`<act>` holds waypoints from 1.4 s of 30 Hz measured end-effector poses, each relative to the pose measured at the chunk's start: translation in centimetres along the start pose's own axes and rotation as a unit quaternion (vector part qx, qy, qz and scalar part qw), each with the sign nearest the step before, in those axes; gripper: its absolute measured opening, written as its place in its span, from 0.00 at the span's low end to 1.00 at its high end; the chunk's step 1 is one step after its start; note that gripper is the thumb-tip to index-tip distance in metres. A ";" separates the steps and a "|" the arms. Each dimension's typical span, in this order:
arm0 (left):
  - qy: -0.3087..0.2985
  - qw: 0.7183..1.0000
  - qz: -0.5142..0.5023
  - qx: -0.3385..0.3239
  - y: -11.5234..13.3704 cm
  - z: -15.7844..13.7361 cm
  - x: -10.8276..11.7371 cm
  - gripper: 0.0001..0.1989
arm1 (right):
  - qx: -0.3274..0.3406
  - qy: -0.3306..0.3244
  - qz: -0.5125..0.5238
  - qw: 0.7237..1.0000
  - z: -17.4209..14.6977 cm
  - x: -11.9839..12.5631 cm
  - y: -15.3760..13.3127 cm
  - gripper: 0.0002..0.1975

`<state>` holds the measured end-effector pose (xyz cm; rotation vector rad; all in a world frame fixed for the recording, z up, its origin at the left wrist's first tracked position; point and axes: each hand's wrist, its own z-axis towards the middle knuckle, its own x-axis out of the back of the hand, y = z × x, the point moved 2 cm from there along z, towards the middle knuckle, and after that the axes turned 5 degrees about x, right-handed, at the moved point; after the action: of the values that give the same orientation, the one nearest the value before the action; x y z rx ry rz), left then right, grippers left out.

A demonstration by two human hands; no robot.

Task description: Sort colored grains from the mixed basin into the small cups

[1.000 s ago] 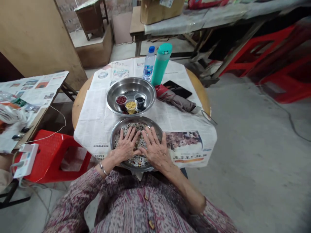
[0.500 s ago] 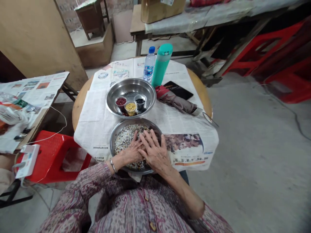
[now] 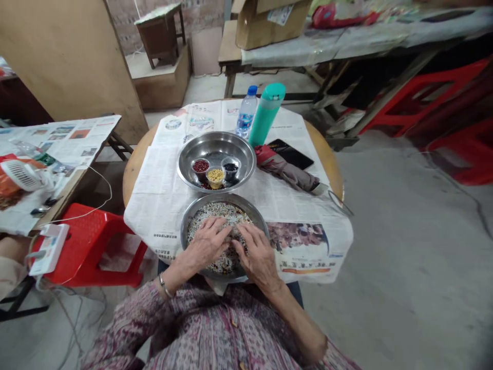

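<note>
Both palms face down over the near metal basin point(image 3: 185, 221), which holds a mix of white, dark and yellow grains point(image 3: 221, 209). On the left side of the mix rests my left hand point(image 3: 208, 241), fingers stretched out and a bracelet on its wrist. My right hand point(image 3: 259, 254) lies on the right side, fingers spread and slightly bent. The fingertips touch the grains. Behind it stands a second metal basin point(image 3: 196, 145) with three small clear cups: red beans point(image 3: 201, 166), yellow beans point(image 3: 215, 176) and black beans point(image 3: 230, 169). Some loose red beans lie beside the cups.
On the newspaper-covered round table point(image 3: 154, 180) stand a water bottle point(image 3: 247, 113) and a teal flask point(image 3: 267, 114). A folded umbrella point(image 3: 287, 170) and a black phone-like slab point(image 3: 291, 153) lie to the right. A red stool point(image 3: 90, 246) with a power strip point(image 3: 50, 250) is at left.
My hands have moved apart: the right one no longer overlaps the left, and each now rests on its own side of the grains. The whole view has shifted slightly.
</note>
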<state>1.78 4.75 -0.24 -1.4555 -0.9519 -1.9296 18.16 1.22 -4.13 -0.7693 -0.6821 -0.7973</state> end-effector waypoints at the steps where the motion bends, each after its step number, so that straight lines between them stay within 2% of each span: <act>1: 0.025 0.999 -0.009 0.025 -0.1 -0.6 0.6 0.12 | -0.002 0.006 -0.004 1.000 -0.1 0.1 -0.1 0.15; 3: 0.072 0.994 -0.019 0.078 -0.5 -1.8 1.1 0.15 | 0.008 -0.004 -0.019 1.000 -0.2 0.2 -0.3 0.13; 6: 0.101 0.987 -0.033 0.124 -1.1 -3.3 0.5 0.19 | 0.044 -0.054 -0.018 0.997 -0.2 0.2 -0.7 0.20; 8: 0.092 0.985 -0.046 0.136 -1.4 -3.9 -0.4 0.19 | 0.052 -0.089 0.007 0.995 -0.2 0.1 -0.8 0.22; 11: 0.058 0.985 -0.048 0.156 -1.6 -4.1 -1.5 0.16 | 0.030 -0.140 0.040 0.989 0.0 -0.2 -1.0 0.23; 14: 0.031 0.983 -0.048 0.174 -1.6 -4.1 -1.7 0.14 | 0.019 -0.203 0.073 0.976 0.3 -0.6 -2.1 0.19; 16: 0.036 0.982 -0.061 0.176 -1.5 -4.1 -1.5 0.12 | 0.015 -0.260 0.119 0.958 0.6 -1.1 -3.0 0.16; 18: 0.055 0.981 -0.076 0.168 -1.4 -4.1 -1.2 0.10 | -0.019 -0.315 0.187 0.930 1.0 -1.7 -3.6 0.14; 21: 0.069 0.983 -0.083 0.151 -1.4 -4.2 -0.9 0.07 | -0.141 -0.360 0.320 0.865 1.9 -2.9 -3.0 0.14; 23: 0.068 0.984 -0.083 0.145 -1.4 -4.1 -0.9 0.07 | -0.253 -0.325 0.398 0.820 2.5 -3.5 -1.7 0.15; 26: 0.070 0.983 -0.090 0.142 -1.6 -4.1 -1.0 0.07 | -0.391 -0.176 0.447 0.785 3.1 -3.6 1.0 0.20; 29: 0.075 0.983 -0.100 0.136 -1.6 -4.0 -0.9 0.06 | -0.449 -0.024 0.454 0.770 3.5 -3.2 2.7 0.28; 32: 0.084 0.982 -0.102 0.138 -1.6 -3.9 -0.8 0.07 | -0.478 0.065 0.446 0.754 3.5 -3.2 2.9 0.31; 34: 0.090 0.981 -0.100 0.143 -1.6 -3.9 -0.8 0.07 | -0.496 0.076 0.446 0.741 3.5 -3.5 2.3 0.32; 36: 0.096 0.979 -0.099 0.148 -1.6 -3.9 -0.8 0.09 | -0.504 0.052 0.463 0.728 3.4 -4.0 1.2 0.32; 39: 0.112 0.977 -0.108 0.143 -1.6 -3.9 -0.7 0.12 | -0.491 -0.011 0.510 0.707 3.2 -4.2 -1.2 0.30; 42: 0.165 0.967 -0.141 0.136 -1.8 -3.9 -0.8 0.12 | -0.453 -0.092 0.554 0.692 3.0 -3.8 -4.0 0.27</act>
<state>-1.69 2.73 -2.02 -0.8475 -1.2549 -2.0552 12.20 3.14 -4.14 -1.9257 0.1747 0.1723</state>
